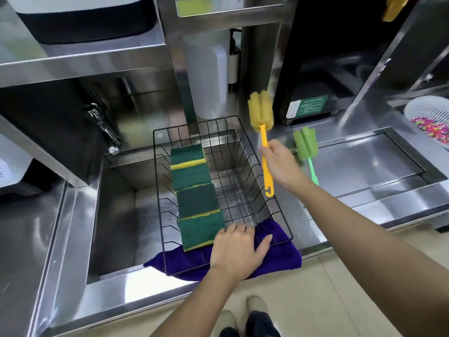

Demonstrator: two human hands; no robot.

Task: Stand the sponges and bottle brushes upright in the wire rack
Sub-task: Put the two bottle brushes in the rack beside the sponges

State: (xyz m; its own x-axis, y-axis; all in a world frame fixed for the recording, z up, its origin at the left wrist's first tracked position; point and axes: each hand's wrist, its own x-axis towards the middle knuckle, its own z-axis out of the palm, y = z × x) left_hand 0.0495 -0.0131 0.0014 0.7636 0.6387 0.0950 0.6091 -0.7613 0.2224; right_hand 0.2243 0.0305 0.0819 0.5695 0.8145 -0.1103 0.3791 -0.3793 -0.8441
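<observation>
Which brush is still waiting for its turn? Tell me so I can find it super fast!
Find the black wire rack sitting over the steel sink. Look just past its right side, on the metal counter behind the right hand. The green bottle brush lies there alone; unlike the yellow bottle brush held in that hand, it has a green foam head and a thin green handle.
</observation>
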